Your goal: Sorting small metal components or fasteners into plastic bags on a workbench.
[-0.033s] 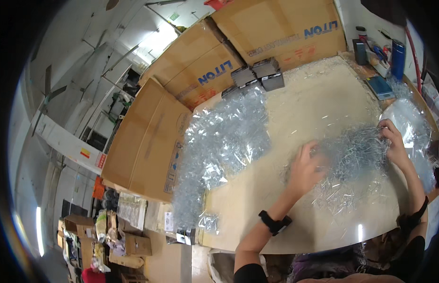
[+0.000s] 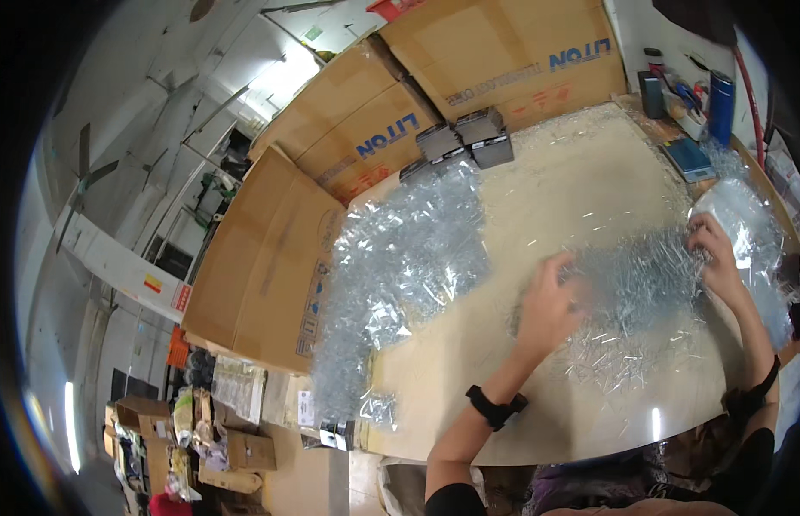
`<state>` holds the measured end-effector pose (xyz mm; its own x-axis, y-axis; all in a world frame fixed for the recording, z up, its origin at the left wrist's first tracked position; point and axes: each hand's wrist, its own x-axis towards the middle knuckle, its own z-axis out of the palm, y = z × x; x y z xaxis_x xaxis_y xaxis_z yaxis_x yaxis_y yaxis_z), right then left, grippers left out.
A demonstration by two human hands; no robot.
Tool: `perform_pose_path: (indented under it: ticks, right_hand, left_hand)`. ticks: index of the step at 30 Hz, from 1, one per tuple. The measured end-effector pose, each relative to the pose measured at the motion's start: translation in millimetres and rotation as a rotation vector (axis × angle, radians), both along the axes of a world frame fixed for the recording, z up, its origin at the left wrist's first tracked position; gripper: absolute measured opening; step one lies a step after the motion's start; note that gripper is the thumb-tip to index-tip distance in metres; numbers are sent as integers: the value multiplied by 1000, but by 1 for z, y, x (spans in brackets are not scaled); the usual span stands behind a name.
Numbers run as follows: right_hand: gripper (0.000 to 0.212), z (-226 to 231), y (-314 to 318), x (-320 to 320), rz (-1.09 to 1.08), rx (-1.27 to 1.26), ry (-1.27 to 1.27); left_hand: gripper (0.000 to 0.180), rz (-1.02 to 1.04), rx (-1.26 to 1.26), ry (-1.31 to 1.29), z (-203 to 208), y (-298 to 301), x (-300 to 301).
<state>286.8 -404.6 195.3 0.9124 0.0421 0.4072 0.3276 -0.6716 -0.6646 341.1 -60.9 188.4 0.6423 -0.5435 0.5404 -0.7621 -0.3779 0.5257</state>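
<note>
Between my hands lies a loose bundle of thin, silvery, needle-like pieces [image 2: 645, 275], partly blurred. My left hand [image 2: 548, 308] is curled against its left end, fingers bent and fingertips smeared. Around the right end bend the fingers of my right hand [image 2: 714, 258], gripping the tips of the pieces. More loose pieces are scattered on the pale tabletop [image 2: 503, 378] in front of the bundle. To the left rises a large heap of similar shiny pieces [image 2: 408, 249]; whether plastic wraps it, I cannot tell.
Tall cardboard sheets [image 2: 262, 258] wall the table's left and far sides. Dark grey box-like blocks [image 2: 481, 138] stand at the back. On the right are a clear plastic bag [image 2: 739, 224], a small blue-topped device [image 2: 688, 159] and a blue bottle [image 2: 720, 107]. Cartons [image 2: 249, 450] sit at lower left.
My left hand has shifted slightly left at the bundle's end. The pieces between my hands have moved a little; my right hand stays at the right end.
</note>
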Motion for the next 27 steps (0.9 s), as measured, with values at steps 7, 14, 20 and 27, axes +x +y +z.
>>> perform_pose_path:
  ticks: [7,14,20,27]
  right_hand:
    - [31,22,21,1,-97,61,-655]
    - [29,56,9,61,-119,-247,-393]
    - [49,25,29,93,-526,-845,56]
    - [77,-36,65,-12,430,-792,343]
  left_hand:
    - [33,262,24,-272,32,-10,-3]
    - [38,87,1,-256,70,-14,82]
    - [64,245,144,-154,45,-3,100]
    - [72,16,822,306,-26,20,-31]
